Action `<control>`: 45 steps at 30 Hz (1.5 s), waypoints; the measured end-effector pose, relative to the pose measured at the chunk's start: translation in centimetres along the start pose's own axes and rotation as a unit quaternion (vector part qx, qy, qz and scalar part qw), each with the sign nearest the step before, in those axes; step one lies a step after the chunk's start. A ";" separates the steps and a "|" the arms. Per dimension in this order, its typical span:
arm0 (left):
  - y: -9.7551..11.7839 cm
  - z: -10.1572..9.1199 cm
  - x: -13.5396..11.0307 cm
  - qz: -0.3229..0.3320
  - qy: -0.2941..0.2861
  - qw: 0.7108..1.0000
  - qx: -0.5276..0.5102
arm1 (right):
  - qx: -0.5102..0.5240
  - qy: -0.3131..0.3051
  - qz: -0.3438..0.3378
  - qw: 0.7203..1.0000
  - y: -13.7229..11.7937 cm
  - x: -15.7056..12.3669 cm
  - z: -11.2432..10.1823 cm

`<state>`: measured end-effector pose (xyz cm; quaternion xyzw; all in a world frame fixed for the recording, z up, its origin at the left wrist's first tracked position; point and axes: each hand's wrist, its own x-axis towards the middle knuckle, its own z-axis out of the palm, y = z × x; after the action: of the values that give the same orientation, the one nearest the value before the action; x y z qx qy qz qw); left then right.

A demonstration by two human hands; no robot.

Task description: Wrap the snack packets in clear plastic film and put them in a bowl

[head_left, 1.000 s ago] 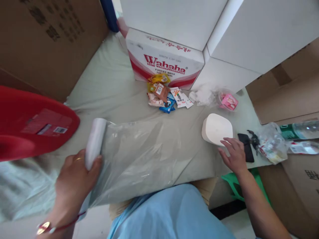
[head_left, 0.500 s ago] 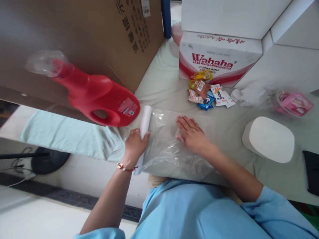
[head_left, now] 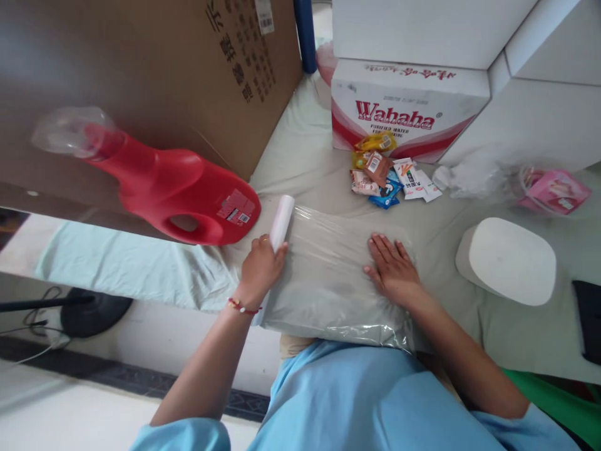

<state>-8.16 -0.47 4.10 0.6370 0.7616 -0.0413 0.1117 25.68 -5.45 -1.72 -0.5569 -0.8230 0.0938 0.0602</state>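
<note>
My left hand is wrapped round a white roll of clear plastic film, near the front edge of the cloth-covered surface. From the roll a sheet of clear plastic film stretches right, over the cloth and up to my body. My right hand lies flat, fingers extended, on the right part of this sheet. Just left of the roll, a red jug with a clear cap leans tilted against a cardboard box. Part of the roll is hidden under my left hand and wrist.
Several small snack packets lie before a Wahaha carton. To the right are a white lidded container, a pink pack in clear plastic and a black object. The large cardboard box rises at the left.
My right hand has slid right across the plastic sheet, which now looks smoother and flatter. My left hand keeps its hold on the roll, whose upper end has tilted slightly right.
</note>
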 end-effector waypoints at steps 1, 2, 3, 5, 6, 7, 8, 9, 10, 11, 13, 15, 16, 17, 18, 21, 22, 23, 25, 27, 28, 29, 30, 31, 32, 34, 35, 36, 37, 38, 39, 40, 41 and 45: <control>0.6 -0.1 -0.1 -0.005 0.002 1.000 0.012 | -0.001 0.002 0.002 1.000 0.0 -0.2 0.0; 1.3 -0.2 -0.3 -0.009 0.002 1.000 0.025 | -0.003 0.003 0.004 1.000 0.0 -0.4 0.0; 1.8 -0.3 -0.4 -0.011 0.001 0.999 0.035 | -0.005 0.005 0.004 1.000 0.1 -0.5 0.0; 2.8 -0.5 -0.6 -0.011 -0.001 0.999 0.047 | -0.009 0.011 0.004 1.000 0.1 -0.7 0.0; 3.1 -0.6 -0.5 -0.013 -0.002 0.999 0.048 | -0.010 0.012 0.003 1.000 0.1 -0.7 0.1; 3.4 -0.6 -0.4 -0.015 -0.002 0.999 0.047 | -0.011 0.012 0.003 1.000 0.2 -0.8 0.1; 3.5 -0.5 -0.2 -0.017 0.000 0.999 0.046 | -0.011 0.009 0.002 1.000 0.2 -0.8 0.1; 3.6 -0.5 0.1 -0.022 0.004 0.999 0.046 | -0.011 0.006 0.002 1.000 0.3 -0.8 0.2; 3.4 -0.4 0.4 -0.032 0.012 0.998 0.049 | -0.012 0.002 0.003 1.000 0.3 -0.9 0.2; 3.2 -0.3 0.7 -0.046 0.022 0.997 0.053 | -0.012 0.000 0.004 1.000 0.4 -1.0 0.3; 2.4 -0.2 1.3 -0.077 0.043 0.994 0.065 | -0.014 0.005 0.006 1.000 0.6 -1.3 0.4; 1.8 -0.1 1.4 -0.089 0.053 0.992 0.072 | -0.016 0.013 0.006 1.000 0.7 -1.8 0.4; 1.5 -0.1 1.3 -0.085 0.056 0.992 0.074 | -0.016 0.015 0.005 1.000 0.8 -2.0 0.4; 1.4 0.0 1.1 -0.077 0.061 0.992 0.075 | -0.016 0.015 0.004 1.000 0.8 -2.1 0.4; 1.3 0.1 0.8 -0.071 0.067 0.992 0.076 | -0.016 0.013 0.002 1.000 0.9 -2.2 0.2; 1.3 0.5 -0.2 -0.051 0.095 0.992 0.063 | -0.009 0.000 -0.005 1.000 1.3 -2.0 -0.3; 1.2 0.7 -0.5 -0.039 0.110 0.992 0.052 | -0.006 -0.006 -0.010 1.000 1.5 -1.8 -0.5; 1.2 0.8 -0.8 -0.022 0.131 0.990 0.038 | -0.004 -0.012 -0.014 1.000 1.8 -1.5 -0.7; 1.3 1.1 -1.3 0.034 0.195 0.980 0.004 | 0.002 -0.025 -0.023 0.999 2.5 -1.0 -1.1; 1.8 1.4 -1.9 0.112 0.254 0.960 -0.031 | 0.007 -0.032 -0.030 0.999 3.1 -0.5 -1.3; 2.4 1.5 -2.2 0.163 0.266 0.949 -0.043 | 0.009 -0.033 -0.031 0.999 3.4 -0.2 -1.4; 3.2 1.7 -2.4 0.223 0.262 0.938 -0.050 | 0.010 -0.032 -0.032 0.999 3.5 0.0 -1.4; 4.0 1.9 -2.6 0.285 0.242 0.926 -0.050 | 0.010 -0.031 -0.033 0.999 3.6 0.1 -1.4; 5.0 2.1 -2.6 0.346 0.208 0.914 -0.044 | 0.009 -0.031 -0.036 0.999 3.7 0.3 -1.4; 5.9 2.3 -2.5 0.398 0.168 0.901 -0.035 | 0.008 -0.031 -0.040 0.999 3.8 0.4 -1.4; 7.3 2.9 -1.8 0.452 0.095 0.887 -0.016 | 0.006 -0.032 -0.046 0.998 4.1 0.5 -1.5; 7.6 3.3 -1.3 0.457 0.066 0.887 -0.009 | 0.004 -0.031 -0.047 0.998 4.5 0.4 -1.5; 7.7 3.8 -0.8 0.454 0.041 0.890 -0.004 | 0.003 -0.031 -0.046 0.998 5.0 0.3 -1.7; 7.5 4.2 -0.4 0.447 0.024 0.894 0.000 | 0.003 -0.030 -0.041 0.999 5.6 0.1 -1.8; 7.2 4.7 0.0 0.439 0.015 0.898 0.001 | 0.004 -0.028 -0.031 0.999 6.2 -0.2 -2.0; 6.8 5.0 0.2 0.432 0.010 0.902 0.001 | 0.007 -0.024 -0.015 1.000 6.9 -0.5 -2.3; 6.4 5.3 0.3 0.426 0.011 0.904 0.001 | 0.011 -0.016 0.007 1.000 7.5 -1.0 -2.6; 6.1 5.5 0.3 0.423 0.014 0.906 0.000 | 0.017 -0.003 0.032 0.999 8.0 -1.5 -3.0; 5.8 5.6 -0.1 0.426 0.014 0.905 0.000 | 0.040 0.057 0.050 0.996 6.5 -4.3 -4.4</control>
<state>-1.82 -0.62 -0.89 0.9014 0.4189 0.0187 0.1082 34.04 -6.69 1.14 -0.5988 -0.7851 0.0981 0.1244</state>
